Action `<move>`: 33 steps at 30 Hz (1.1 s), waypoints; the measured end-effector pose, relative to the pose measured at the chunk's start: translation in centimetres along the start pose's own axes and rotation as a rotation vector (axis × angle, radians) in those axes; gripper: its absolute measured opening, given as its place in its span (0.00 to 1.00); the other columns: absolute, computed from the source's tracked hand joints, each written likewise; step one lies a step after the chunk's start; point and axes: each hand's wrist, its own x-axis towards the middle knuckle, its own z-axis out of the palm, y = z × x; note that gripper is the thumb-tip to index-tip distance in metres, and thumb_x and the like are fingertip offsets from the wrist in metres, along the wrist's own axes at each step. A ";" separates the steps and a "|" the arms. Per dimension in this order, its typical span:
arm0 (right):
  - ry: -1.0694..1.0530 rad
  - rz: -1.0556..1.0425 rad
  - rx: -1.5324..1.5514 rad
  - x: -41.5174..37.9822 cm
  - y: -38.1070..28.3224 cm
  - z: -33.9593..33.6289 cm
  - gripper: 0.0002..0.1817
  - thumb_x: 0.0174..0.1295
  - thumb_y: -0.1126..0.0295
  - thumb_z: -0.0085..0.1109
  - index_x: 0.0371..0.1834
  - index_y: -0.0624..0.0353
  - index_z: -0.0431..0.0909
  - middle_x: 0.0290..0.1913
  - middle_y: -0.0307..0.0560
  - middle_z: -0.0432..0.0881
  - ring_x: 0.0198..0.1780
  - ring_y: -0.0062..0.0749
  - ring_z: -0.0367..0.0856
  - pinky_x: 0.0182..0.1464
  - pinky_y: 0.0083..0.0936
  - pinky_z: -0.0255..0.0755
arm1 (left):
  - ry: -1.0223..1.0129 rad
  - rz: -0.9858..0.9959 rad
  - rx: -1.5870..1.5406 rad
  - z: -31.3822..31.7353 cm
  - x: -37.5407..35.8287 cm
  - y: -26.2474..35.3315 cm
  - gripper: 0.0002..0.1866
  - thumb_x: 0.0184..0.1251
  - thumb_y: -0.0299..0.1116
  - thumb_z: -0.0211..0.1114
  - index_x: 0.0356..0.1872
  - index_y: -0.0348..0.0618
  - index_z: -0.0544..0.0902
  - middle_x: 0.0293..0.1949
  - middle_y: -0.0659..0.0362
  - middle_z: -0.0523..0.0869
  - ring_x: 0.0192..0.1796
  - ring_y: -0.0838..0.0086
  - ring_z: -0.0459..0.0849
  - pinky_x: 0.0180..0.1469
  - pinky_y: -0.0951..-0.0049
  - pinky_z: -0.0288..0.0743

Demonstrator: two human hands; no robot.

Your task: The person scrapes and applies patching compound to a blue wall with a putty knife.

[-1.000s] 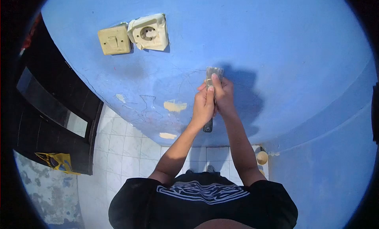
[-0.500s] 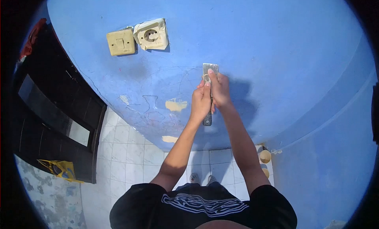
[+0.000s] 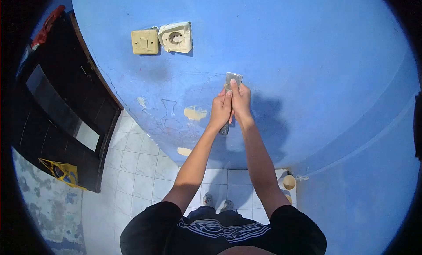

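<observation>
Down and rightward from power socket (image 3: pixel 176 38), putty knife (image 3: pixel 232 77) points blade up before blue wall (image 3: pixel 299 61). Left hand (image 3: pixel 220 109) and right hand (image 3: pixel 241 102) grip it, fingers closed around, thumbs along front. Light switch (image 3: pixel 144 42) sits just left of power socket; pale patches (image 3: pixel 195 113) lie below.

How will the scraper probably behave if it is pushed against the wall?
The scraper will probably be fairly stiff, since its flat blade looks metallic. It seems unlikely to slip, as the left hand and right hand both grip it.
</observation>
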 end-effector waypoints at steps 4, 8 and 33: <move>0.055 -0.043 0.005 0.0 -0.1 0.7 0.21 0.78 0.59 0.46 0.33 0.65 0.78 0.27 0.45 0.83 0.24 0.21 0.77 0.26 0.21 0.71 | 0.007 -0.051 0.001 -0.1 -0.3 1.2 0.29 0.81 0.38 0.46 0.16 0.35 0.75 0.12 0.60 0.74 0.09 0.78 0.70 0.11 0.75 0.64; 0.057 -0.097 0.105 2.0 -0.8 1.0 0.19 0.76 0.62 0.50 0.33 0.66 0.79 0.25 0.44 0.82 0.26 0.24 0.80 0.28 0.24 0.72 | -0.011 -0.062 -0.018 0.2 2.2 3.6 0.26 0.82 0.38 0.46 0.21 0.34 0.78 0.11 0.61 0.74 0.09 0.78 0.70 0.11 0.75 0.64; 0.145 -0.029 0.043 -0.2 1.7 1.2 0.19 0.74 0.61 0.54 0.31 0.66 0.81 0.24 0.45 0.83 0.23 0.23 0.79 0.25 0.22 0.72 | -0.064 -0.155 -0.018 -1.2 -0.4 1.7 0.18 0.81 0.37 0.47 0.39 0.31 0.78 0.10 0.59 0.74 0.07 0.78 0.69 0.09 0.74 0.62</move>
